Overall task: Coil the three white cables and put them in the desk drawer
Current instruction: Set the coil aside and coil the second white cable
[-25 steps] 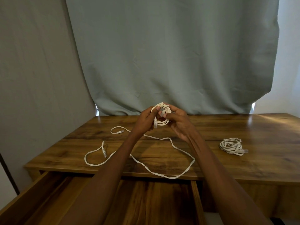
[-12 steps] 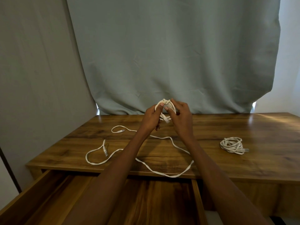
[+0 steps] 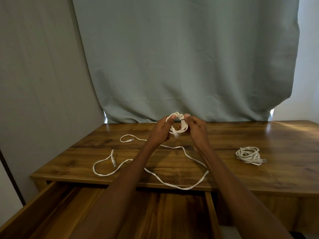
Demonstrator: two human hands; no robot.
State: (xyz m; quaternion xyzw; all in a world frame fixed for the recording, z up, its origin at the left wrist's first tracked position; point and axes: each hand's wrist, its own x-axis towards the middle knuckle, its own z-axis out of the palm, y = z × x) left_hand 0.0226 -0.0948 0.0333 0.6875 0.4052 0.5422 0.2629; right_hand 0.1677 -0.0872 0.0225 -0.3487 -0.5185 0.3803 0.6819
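Note:
Above the middle of the wooden desk [image 3: 224, 178] I hold a small white cable coil [image 3: 182, 125] between both hands. My left hand [image 3: 161, 130] grips its left side, thumb on top. My right hand [image 3: 196, 130] pinches the top of the coil with thumb and fingertip. A plug end hangs from the coil's lower left. A second white cable [image 3: 155, 175] lies uncoiled in loose loops across the desk's front left. A third cable [image 3: 249, 155], coiled, rests on the desk at the right. The desk drawer [image 3: 57, 209] stands pulled open below me.
A grey-green curtain [image 3: 181, 66] hangs behind the desk, with a grey wall [image 3: 34, 83] on the left. The uncoiled cable's loop hangs slightly over the desk's front edge above the drawer.
My hands have drawn slightly apart on the coil, with the right hand now pinching its top. The cables on the desk have not moved.

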